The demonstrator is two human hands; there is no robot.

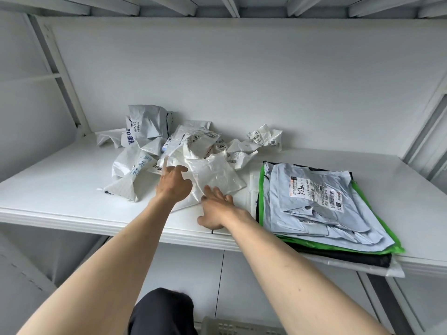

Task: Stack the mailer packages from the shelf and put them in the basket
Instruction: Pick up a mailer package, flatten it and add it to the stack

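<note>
A heap of crumpled white and grey mailer packages (pixel 169 146) lies at the back middle of the white shelf (pixel 60 189). A flat white mailer (pixel 217 175) lies at the heap's front. My left hand (pixel 174 182) rests on its left side, fingers spread and reaching into the heap. My right hand (pixel 215 209) presses flat on the mailer's near edge with straight fingers. To the right sits a neat stack of flattened mailers (pixel 321 206), pale blue on top, green and black beneath. A grey basket (pixel 239 327) shows at the bottom edge.
The stack overhangs the shelf's front edge at the right. One small crumpled mailer (pixel 266 139) lies apart near the back wall. Shelf uprights stand at left (pixel 60 76) and right (pixel 425 131). Another shelf board is overhead.
</note>
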